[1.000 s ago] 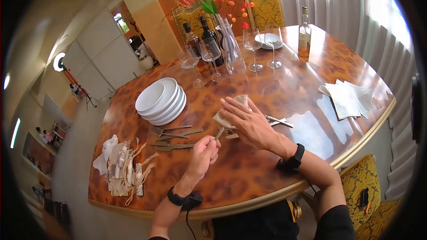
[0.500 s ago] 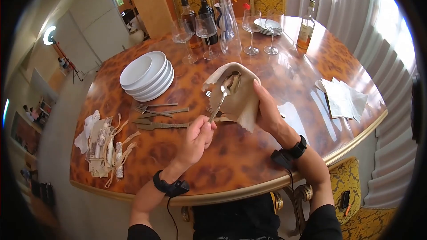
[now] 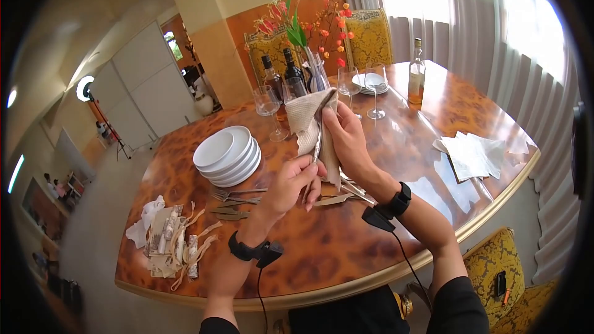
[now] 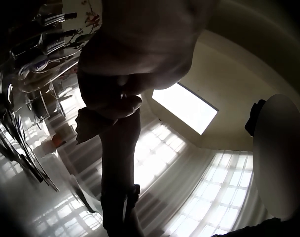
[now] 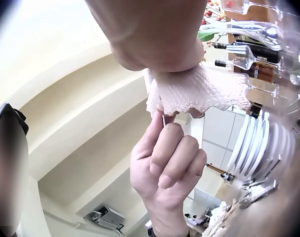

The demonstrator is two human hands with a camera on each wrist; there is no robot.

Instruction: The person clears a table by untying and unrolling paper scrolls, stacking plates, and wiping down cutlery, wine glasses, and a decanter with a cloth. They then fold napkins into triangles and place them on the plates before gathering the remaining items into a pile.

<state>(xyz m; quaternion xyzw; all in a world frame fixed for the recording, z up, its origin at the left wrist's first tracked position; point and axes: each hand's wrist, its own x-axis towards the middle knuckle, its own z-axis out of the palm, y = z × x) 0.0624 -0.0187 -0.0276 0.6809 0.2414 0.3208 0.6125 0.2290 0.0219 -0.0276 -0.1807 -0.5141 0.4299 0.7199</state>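
Note:
In the head view my left hand (image 3: 289,187) pinches the handle of a spoon (image 3: 318,143) held upright above the table. My right hand (image 3: 350,142) grips a beige cloth (image 3: 303,114) round the spoon's upper end, thumb pressing on it; the bowl is hidden in the cloth. The right wrist view shows the textured cloth (image 5: 204,91) hanging between the hands, with the left hand (image 5: 169,163) curled below it. The left wrist view is dark, the hands close together. Beneath them lie knives (image 3: 337,200) and other cutlery.
Stacked white plates (image 3: 228,158) and forks (image 3: 238,196) stand and lie to the left, near tied cloth bundles (image 3: 170,241). Wine glasses (image 3: 267,106), a vase and bottles are behind the hands. White napkins (image 3: 473,156) lie right, a bottle (image 3: 416,77) at the back.
The cloth, open around the spoon's bowl half a second ago, now wraps it, and the right hand has closed on it. The spoon stands more upright. The head view has tilted up again.

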